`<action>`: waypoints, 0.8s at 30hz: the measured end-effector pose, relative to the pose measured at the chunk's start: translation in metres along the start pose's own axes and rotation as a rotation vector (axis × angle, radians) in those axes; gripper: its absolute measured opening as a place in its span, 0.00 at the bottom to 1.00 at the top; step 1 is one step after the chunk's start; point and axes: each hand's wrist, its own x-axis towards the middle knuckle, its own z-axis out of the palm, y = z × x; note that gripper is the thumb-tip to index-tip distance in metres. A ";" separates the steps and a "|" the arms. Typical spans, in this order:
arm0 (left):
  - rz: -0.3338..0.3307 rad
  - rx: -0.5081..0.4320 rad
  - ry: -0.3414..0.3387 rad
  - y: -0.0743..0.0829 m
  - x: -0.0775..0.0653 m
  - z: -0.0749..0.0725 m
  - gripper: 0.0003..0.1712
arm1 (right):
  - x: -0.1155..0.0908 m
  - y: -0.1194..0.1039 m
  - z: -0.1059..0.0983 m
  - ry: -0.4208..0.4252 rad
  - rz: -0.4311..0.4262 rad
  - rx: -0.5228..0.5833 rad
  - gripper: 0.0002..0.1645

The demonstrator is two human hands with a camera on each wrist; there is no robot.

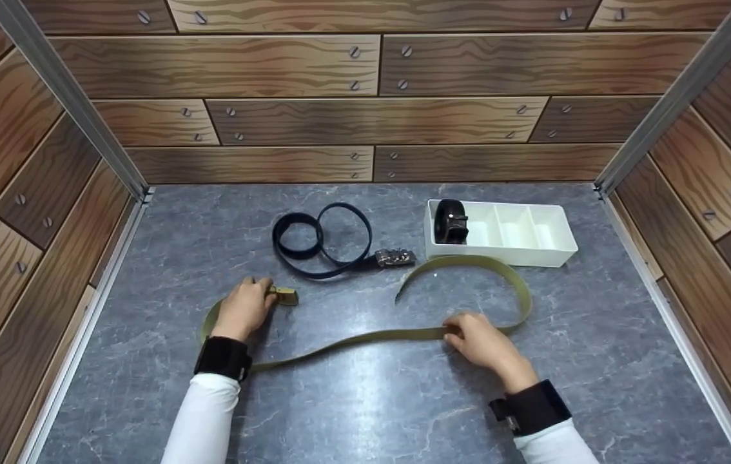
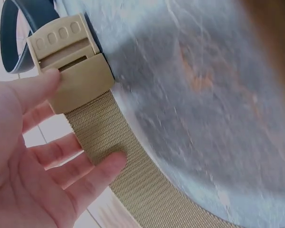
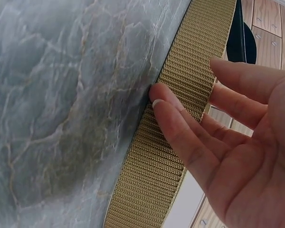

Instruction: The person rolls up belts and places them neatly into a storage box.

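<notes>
A khaki webbing belt (image 1: 398,334) stands on its edge in a long curve across the tabletop, its free end looping round on the right. My left hand (image 1: 244,310) holds it at the flat buckle (image 2: 80,78); in the left wrist view the thumb lies on the buckle, with some fingers behind the strap and one in front. Farther along, my right hand (image 1: 481,341) holds the strap (image 3: 199,52), which passes between its fingers in the right wrist view. A dark blue belt (image 1: 346,205) with a silvery buckle (image 1: 395,258) lies loosely coiled beyond both hands.
At the back right stands a white divided tray (image 1: 536,258), with a rolled black belt (image 1: 448,222) in its left compartment. The khaki loop lies close to the tray's front. Wood-patterned walls (image 1: 372,164) enclose the grey marbled tabletop (image 1: 352,412) at the back and sides.
</notes>
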 end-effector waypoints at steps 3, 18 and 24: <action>-0.014 0.002 -0.003 0.000 -0.002 -0.003 0.24 | 0.000 -0.001 -0.002 -0.018 0.005 -0.004 0.15; 0.262 0.023 0.103 0.065 -0.017 0.010 0.21 | 0.047 -0.035 0.000 -0.060 0.017 -0.016 0.28; 0.409 0.010 -0.081 0.100 -0.030 0.030 0.12 | 0.073 -0.054 0.009 -0.079 0.030 -0.089 0.29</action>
